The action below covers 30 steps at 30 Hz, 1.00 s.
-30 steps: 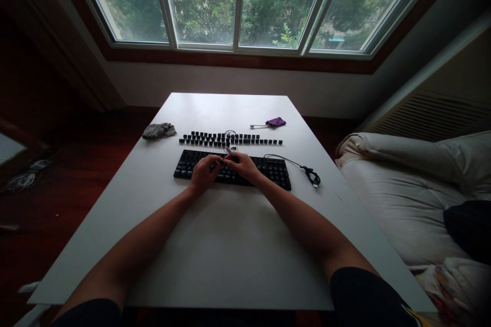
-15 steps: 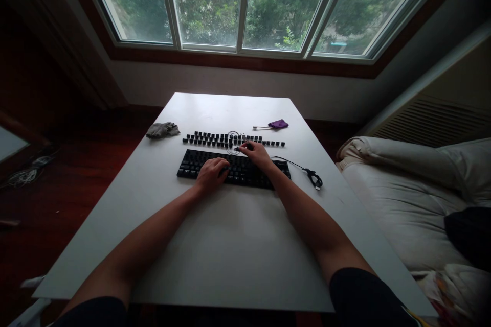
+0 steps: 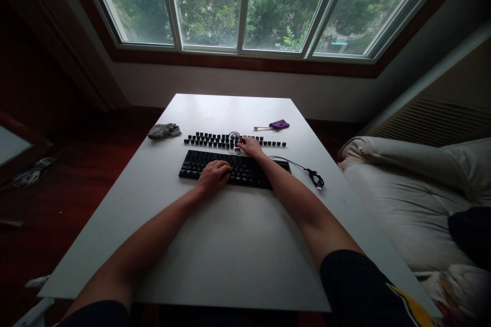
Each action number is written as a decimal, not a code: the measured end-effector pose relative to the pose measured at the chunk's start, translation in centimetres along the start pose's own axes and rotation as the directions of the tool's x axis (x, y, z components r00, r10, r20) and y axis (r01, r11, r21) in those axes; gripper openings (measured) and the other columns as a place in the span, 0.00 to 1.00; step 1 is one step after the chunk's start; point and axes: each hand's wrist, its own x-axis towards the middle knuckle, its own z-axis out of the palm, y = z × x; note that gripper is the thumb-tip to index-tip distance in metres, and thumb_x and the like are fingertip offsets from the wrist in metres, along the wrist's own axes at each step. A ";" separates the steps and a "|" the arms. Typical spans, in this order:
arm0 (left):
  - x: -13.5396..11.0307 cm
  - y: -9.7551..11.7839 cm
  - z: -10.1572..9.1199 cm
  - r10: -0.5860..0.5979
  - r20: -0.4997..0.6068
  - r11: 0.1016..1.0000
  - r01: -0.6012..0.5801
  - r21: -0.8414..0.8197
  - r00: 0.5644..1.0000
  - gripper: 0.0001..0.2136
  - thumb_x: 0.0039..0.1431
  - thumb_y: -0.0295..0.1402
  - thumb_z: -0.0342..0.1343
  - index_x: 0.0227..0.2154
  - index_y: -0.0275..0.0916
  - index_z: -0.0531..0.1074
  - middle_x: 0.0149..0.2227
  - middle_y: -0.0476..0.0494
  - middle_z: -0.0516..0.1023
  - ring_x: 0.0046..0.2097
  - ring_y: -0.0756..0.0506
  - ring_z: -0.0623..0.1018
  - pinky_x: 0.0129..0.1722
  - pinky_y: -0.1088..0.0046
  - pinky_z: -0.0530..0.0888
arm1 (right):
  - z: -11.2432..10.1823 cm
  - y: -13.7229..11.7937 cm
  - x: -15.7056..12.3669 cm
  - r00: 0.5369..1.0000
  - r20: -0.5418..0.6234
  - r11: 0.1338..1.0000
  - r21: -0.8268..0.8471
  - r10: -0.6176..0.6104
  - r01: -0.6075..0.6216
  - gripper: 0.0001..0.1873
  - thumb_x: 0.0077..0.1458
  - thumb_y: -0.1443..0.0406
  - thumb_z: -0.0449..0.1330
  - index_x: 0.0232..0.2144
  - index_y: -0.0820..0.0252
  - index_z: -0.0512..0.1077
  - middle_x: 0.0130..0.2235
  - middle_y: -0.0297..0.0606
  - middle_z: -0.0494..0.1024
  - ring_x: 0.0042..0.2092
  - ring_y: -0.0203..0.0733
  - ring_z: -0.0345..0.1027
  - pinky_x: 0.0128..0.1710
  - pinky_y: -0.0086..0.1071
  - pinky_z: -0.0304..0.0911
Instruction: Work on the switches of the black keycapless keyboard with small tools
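Note:
A black keyboard (image 3: pixel 199 164) lies across the middle of the white table (image 3: pixel 230 245). Behind it, several loose black keycaps (image 3: pixel 209 139) are laid out in rows. My left hand (image 3: pixel 213 177) rests on the keyboard's middle with its fingers curled over the keys. My right hand (image 3: pixel 251 147) reaches past the keyboard's far edge to the keycap rows, fingers pinched next to a wire keycap puller (image 3: pixel 233 143). What the fingertips hold is too small to make out.
The keyboard's black cable (image 3: pixel 312 176) coils on the table at the right. A grey cloth (image 3: pixel 164 131) lies at the back left, a purple cloth (image 3: pixel 279 124) beside a small tool at the back right. A sofa with cushions (image 3: pixel 414 189) stands right of the table.
My right hand left the keyboard and moved away from me to the keycap rows. The left hand settled lower on the keys. The view shifted slightly.

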 end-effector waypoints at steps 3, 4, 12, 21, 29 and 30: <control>0.0 0.0 0.0 0.000 0.006 1.000 0.000 0.000 1.000 0.08 0.62 0.30 0.55 0.43 0.44 0.75 0.48 0.44 0.77 0.51 0.42 0.75 0.54 0.59 0.71 | 0.3 -0.1 0.3 1.000 0.001 1.000 -0.018 0.019 -0.019 0.11 0.57 0.59 0.62 0.38 0.59 0.80 0.40 0.44 0.82 0.43 0.45 0.73 0.41 0.30 0.61; 0.0 0.0 0.0 0.000 0.007 1.000 0.000 0.001 1.000 0.08 0.62 0.30 0.55 0.43 0.44 0.75 0.48 0.44 0.77 0.51 0.42 0.75 0.53 0.59 0.71 | 0.4 -0.1 0.4 1.000 0.001 0.999 -0.021 0.025 -0.025 0.12 0.58 0.59 0.62 0.38 0.59 0.80 0.41 0.44 0.82 0.44 0.46 0.73 0.41 0.30 0.61; 0.1 0.1 0.1 0.007 0.011 1.000 -0.007 0.009 1.000 0.08 0.62 0.30 0.55 0.43 0.43 0.75 0.48 0.44 0.77 0.50 0.42 0.75 0.53 0.59 0.70 | 0.8 0.3 0.6 0.999 -0.010 0.999 -0.010 0.041 -0.041 0.12 0.58 0.59 0.61 0.38 0.60 0.80 0.41 0.46 0.82 0.44 0.46 0.74 0.41 0.31 0.61; 0.1 0.2 0.0 0.015 0.013 0.999 -0.015 0.036 1.000 0.09 0.62 0.30 0.55 0.43 0.44 0.75 0.48 0.44 0.77 0.50 0.41 0.75 0.53 0.58 0.70 | -0.1 0.1 0.2 0.999 -0.023 0.999 0.027 0.038 -0.038 0.13 0.59 0.57 0.60 0.35 0.60 0.78 0.40 0.46 0.81 0.43 0.47 0.73 0.40 0.32 0.60; 0.2 0.5 0.0 0.048 0.032 0.997 -0.050 0.065 0.998 0.13 0.61 0.36 0.58 0.49 0.44 0.74 0.51 0.42 0.76 0.53 0.39 0.74 0.55 0.55 0.69 | -2.2 0.2 -2.1 0.981 -0.185 0.935 0.354 0.062 0.008 0.17 0.64 0.54 0.51 0.46 0.57 0.70 0.32 0.36 0.77 0.33 0.42 0.69 0.36 0.32 0.61; 0.2 0.5 0.0 0.056 0.040 0.996 -0.058 0.065 0.998 0.15 0.61 0.37 0.58 0.50 0.44 0.73 0.52 0.41 0.76 0.54 0.38 0.73 0.56 0.55 0.68 | -2.5 0.1 -2.6 0.982 -0.184 0.911 0.411 0.040 0.040 0.17 0.65 0.54 0.48 0.46 0.57 0.70 0.30 0.34 0.76 0.31 0.41 0.68 0.35 0.32 0.61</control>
